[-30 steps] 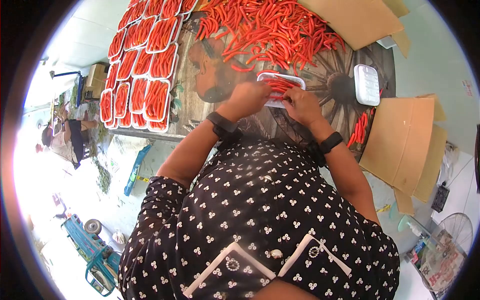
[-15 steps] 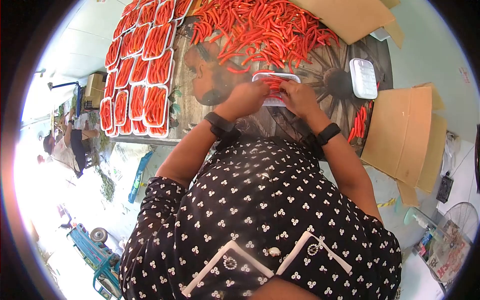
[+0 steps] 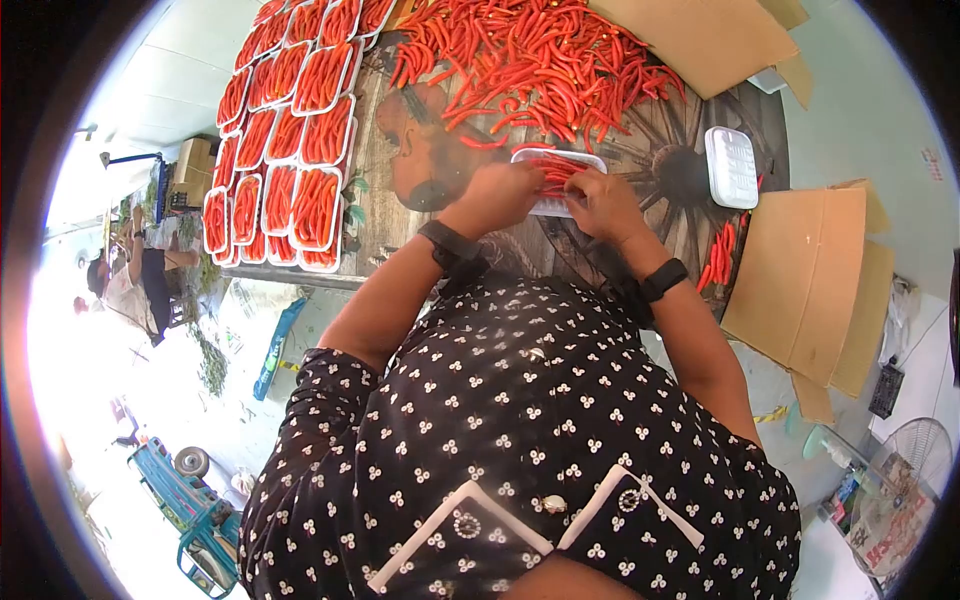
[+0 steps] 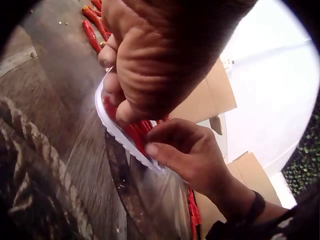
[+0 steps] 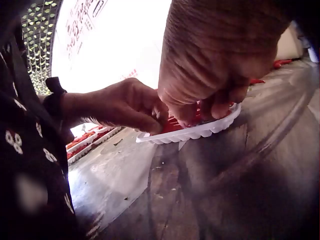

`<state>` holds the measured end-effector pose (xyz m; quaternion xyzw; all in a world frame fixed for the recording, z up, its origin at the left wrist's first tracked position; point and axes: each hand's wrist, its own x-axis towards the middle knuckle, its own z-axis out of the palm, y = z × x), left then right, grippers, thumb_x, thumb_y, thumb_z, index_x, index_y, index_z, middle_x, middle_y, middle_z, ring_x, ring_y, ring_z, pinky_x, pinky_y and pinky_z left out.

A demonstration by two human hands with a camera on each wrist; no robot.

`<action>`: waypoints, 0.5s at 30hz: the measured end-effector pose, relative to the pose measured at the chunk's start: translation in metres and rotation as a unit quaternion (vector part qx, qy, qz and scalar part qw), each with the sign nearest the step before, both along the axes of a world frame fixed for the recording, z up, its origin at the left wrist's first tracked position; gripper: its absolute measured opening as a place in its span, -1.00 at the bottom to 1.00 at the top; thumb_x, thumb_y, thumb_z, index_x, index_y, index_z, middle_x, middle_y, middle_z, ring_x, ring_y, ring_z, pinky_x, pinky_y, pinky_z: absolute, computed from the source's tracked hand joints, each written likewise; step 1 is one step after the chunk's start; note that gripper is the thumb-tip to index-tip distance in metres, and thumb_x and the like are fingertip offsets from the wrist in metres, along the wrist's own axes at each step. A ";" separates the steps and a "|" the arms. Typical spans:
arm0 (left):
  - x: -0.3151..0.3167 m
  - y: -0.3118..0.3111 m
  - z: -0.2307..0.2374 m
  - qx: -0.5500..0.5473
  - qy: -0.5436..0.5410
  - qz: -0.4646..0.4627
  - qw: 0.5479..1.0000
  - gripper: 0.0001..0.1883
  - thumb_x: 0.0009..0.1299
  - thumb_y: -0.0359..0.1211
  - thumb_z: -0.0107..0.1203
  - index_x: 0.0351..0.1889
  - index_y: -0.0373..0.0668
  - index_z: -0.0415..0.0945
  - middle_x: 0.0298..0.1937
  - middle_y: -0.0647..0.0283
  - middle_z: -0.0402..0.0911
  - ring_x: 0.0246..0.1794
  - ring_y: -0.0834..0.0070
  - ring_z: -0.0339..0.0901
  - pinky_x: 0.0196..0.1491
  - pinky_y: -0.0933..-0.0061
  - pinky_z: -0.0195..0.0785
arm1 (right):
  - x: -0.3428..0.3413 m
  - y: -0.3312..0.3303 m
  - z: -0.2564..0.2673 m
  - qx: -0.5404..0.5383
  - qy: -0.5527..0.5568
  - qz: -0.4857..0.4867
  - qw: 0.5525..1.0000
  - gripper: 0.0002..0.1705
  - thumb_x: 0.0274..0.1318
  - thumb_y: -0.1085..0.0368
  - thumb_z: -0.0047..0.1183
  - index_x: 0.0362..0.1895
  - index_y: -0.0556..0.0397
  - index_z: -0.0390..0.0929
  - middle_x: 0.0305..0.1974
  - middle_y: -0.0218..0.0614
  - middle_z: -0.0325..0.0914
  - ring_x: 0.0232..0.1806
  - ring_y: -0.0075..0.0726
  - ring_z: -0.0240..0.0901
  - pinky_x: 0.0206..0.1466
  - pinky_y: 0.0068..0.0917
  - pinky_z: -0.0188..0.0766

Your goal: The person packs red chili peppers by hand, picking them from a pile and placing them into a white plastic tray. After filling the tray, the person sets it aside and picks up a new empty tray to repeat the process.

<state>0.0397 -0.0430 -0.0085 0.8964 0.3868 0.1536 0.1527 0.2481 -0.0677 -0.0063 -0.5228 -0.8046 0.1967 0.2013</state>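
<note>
A white ribbed foam tray [image 3: 553, 208] lies on the table in front of the person, with long red chillies [image 3: 562, 172] laid side by side in it. At the tray's left end, the left hand [image 3: 500, 196] holds chillies with curled fingers; its fingertips are partly hidden in the head view. The right hand [image 3: 606, 207] is at the opposite end, thumb and forefinger pinching chillies near the tray's near side. In the left wrist view, the right thumb [image 4: 159, 151] presses against a red chilli [image 4: 132, 137]. Seen from the right wrist, the tray's rim [image 5: 195, 133] passes under both hands.
Beyond the tray spreads a big heap of loose chillies [image 3: 540, 60]. Filled trays [image 3: 315, 210] are stacked in rows at the left. To the right are a white foam tray stack [image 3: 732, 168], a few chillies [image 3: 718, 258] and an open cardboard box [image 3: 800, 280].
The right fingers reached further across the chillies half a second ago and are now back toward the tray's near side. The left hand stays at the left end. The head view shifted slightly.
</note>
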 end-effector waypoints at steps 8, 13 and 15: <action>0.003 0.004 -0.008 -0.003 0.021 0.014 1.000 -0.89 0.23 -0.30 0.06 -0.40 -0.12 0.50 -0.36 0.17 0.57 -0.39 0.14 0.58 -0.38 0.12 0.44 | -0.002 0.001 -0.006 0.087 0.045 0.027 0.995 -0.86 -0.09 0.31 0.16 -0.36 0.01 0.55 -0.39 -0.23 0.52 -0.35 -0.03 0.51 -0.28 -0.19 0.44; 0.004 0.003 -0.002 -0.022 0.035 0.032 0.999 -0.87 0.22 -0.29 0.07 -0.38 -0.12 0.51 -0.33 0.15 0.57 -0.40 0.14 0.58 -0.37 0.13 0.44 | -0.003 0.005 -0.010 0.071 0.035 0.011 0.997 -0.88 -0.08 0.32 0.15 -0.38 0.01 0.54 -0.40 -0.23 0.52 -0.36 -0.03 0.51 -0.29 -0.19 0.44; 0.002 0.004 -0.004 -0.022 0.015 0.029 0.999 -0.87 0.23 -0.29 0.07 -0.35 -0.11 0.53 -0.33 0.16 0.57 -0.39 0.13 0.58 -0.36 0.13 0.44 | -0.003 0.004 -0.009 0.078 0.059 0.016 0.995 -0.89 -0.08 0.33 0.14 -0.38 0.01 0.54 -0.40 -0.23 0.52 -0.36 -0.04 0.51 -0.30 -0.20 0.44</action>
